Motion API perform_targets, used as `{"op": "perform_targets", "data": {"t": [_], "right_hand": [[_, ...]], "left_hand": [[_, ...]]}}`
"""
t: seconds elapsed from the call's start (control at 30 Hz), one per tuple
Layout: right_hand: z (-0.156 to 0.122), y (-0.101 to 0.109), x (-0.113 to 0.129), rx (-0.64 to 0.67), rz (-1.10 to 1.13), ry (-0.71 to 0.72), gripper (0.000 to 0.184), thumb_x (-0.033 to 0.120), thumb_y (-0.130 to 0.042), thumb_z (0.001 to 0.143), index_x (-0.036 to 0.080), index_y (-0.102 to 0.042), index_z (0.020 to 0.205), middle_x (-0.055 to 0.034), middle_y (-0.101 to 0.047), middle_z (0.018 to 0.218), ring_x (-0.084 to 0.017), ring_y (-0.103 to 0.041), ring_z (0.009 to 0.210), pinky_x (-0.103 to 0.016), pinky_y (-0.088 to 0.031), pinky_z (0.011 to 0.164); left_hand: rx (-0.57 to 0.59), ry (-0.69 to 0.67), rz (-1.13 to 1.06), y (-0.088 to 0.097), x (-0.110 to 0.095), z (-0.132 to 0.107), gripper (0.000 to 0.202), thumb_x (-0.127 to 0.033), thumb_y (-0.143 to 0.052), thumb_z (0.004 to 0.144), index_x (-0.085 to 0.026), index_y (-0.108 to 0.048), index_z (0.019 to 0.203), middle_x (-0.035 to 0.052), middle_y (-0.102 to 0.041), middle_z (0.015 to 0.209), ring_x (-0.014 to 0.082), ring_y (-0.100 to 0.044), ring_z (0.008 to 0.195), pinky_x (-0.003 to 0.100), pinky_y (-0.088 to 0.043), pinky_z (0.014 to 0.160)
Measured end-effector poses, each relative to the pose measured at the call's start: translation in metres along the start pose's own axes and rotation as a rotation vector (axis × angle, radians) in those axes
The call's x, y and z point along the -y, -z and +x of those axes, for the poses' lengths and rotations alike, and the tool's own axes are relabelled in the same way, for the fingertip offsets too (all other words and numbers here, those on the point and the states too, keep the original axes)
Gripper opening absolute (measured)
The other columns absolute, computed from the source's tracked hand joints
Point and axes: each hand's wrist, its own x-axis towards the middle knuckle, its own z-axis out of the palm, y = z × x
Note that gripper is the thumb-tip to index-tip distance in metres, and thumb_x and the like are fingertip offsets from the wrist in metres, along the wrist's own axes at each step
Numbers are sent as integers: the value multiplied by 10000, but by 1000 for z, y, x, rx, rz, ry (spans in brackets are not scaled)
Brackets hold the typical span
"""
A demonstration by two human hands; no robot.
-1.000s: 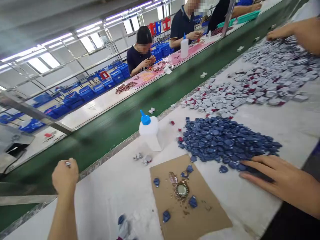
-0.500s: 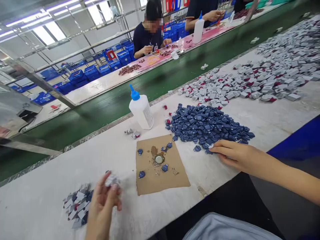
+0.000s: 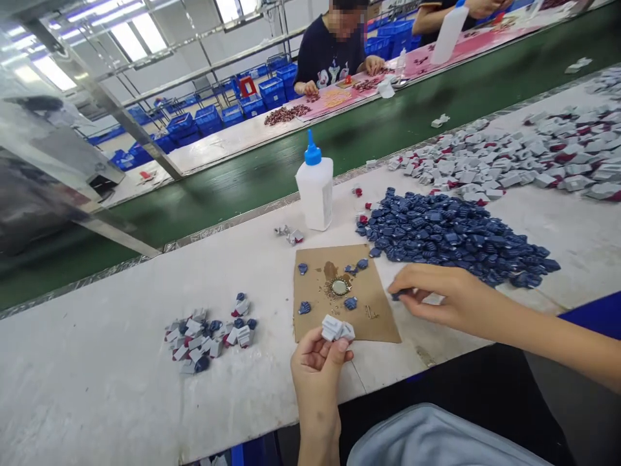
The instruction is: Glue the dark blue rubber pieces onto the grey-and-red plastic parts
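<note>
My left hand (image 3: 317,369) is closed on a small grey plastic piece (image 3: 337,329), held just above the near edge of a brown cardboard square (image 3: 373,317). My right hand (image 3: 436,294) pinches a small blue piece (image 3: 396,295) on the white table, right of the cardboard and in front of a heap of blue pieces (image 3: 451,236). On the cardboard lie a metal bottle cap (image 3: 339,286) with glue and a few loose blue pieces.
A white glue bottle (image 3: 315,188) with a blue nozzle stands behind the cardboard. A small pile of grey and blue assembled pieces (image 3: 208,333) lies at left. Grey pieces (image 3: 524,162) spread far right. A green conveyor belt (image 3: 242,188) runs behind; people work across it.
My left hand moved right from the small pile to the cardboard's near edge with the grey piece. My right hand slid left off the blue heap and pinched a blue piece.
</note>
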Motion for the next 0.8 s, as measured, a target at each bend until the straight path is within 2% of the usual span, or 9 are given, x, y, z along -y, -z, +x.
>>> {"op": "perform_targets", "data": {"t": [0.1,0.2,0.27,0.37,0.47,0.6,0.67,0.8], "right_hand": [[35,-22,12,-1,92,80,153,206,-468,864,187,-615,903,-37,-641,837,-112,-588,675,-221,-486,617],[60,-40,6,1,32,189,169,223,-463,875,171,-622,902,-40,-646,810,-116,-588,650,-228,-466,601],[69,-48,-3,22,-46,246,202,218,-435,883,172,-630,905,-51,-648,828,-139,-604,689,-244,-457,603],[75,-50,-9,82,-141,252,242,197,-405,874,172,-646,890,-67,-650,849,-167,-615,706,-268,-445,587],[74,-41,3,125,-21,176,228,238,-446,864,172,-664,883,-65,-664,836,-162,-615,693,-269,-457,598],[65,-25,40,91,395,-140,233,388,-599,802,180,-685,861,-52,-684,821,-146,-619,668,-244,-491,585],[61,-20,57,101,540,-256,241,407,-645,766,182,-690,835,-39,-674,758,-136,-613,638,-227,-497,567],[56,-19,70,132,640,-288,218,380,-653,765,178,-691,838,-29,-656,729,-116,-596,608,-208,-491,547]], "left_hand": [[-32,-10,-35,5,-2,-2,323,-270,-877,472,-165,-737,743,36,-731,679,102,-652,578,129,-502,466],[-59,-35,-38,11,-4,-2,311,-301,-875,472,-159,-734,708,17,-706,624,79,-622,544,118,-488,455],[-85,-37,-35,15,-5,-1,306,-324,-874,471,-153,-729,679,3,-682,585,66,-605,524,112,-484,458],[-97,-5,-46,18,-7,1,323,-345,-880,448,-151,-720,652,-1,-677,571,69,-611,514,115,-486,462],[-81,31,-80,18,-9,3,323,-333,-886,434,-158,-713,642,8,-699,599,81,-636,534,118,-494,477],[-48,51,-119,15,-12,6,299,-297,-886,454,-170,-713,661,15,-720,653,89,-664,599,109,-493,512],[-9,74,-112,14,-12,6,290,-274,-888,460,-169,-706,660,16,-719,653,91,-662,611,118,-498,525],[-6,22,-106,10,-11,4,266,-267,-879,492,-176,-699,666,-11,-694,623,49,-596,540,118,-492,528]]}}
